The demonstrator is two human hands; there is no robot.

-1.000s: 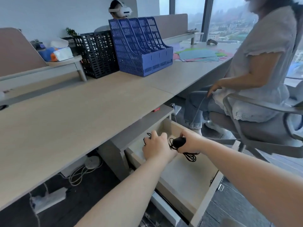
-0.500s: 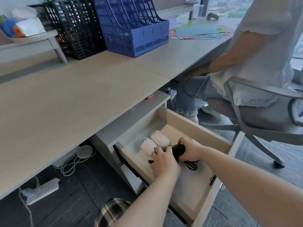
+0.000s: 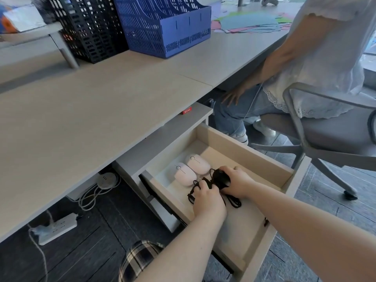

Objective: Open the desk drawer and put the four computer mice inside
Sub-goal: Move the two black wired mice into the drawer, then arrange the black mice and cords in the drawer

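Note:
The desk drawer [image 3: 244,151] stands pulled out under the desktop. Two pale pink mice [image 3: 192,168] lie side by side at its back left. Just right of them, my right hand [image 3: 237,183] is closed over a black wired mouse [image 3: 220,178] low in the drawer. My left hand [image 3: 206,197] sits beside it with its fingers in black cable [image 3: 234,202]. Whether a second black mouse lies under my left hand is hidden.
A person sits in a grey office chair [image 3: 317,127] close to the drawer's right side. On the desk [image 3: 101,102] stand a blue file rack [image 3: 166,25] and a black one [image 3: 89,27]. A power strip [image 3: 55,227] and cables lie on the floor at left.
My view has tilted down and closer, so the two pink mice now show. Both hands have shifted toward the drawer's middle, still on the black mouse and cable.

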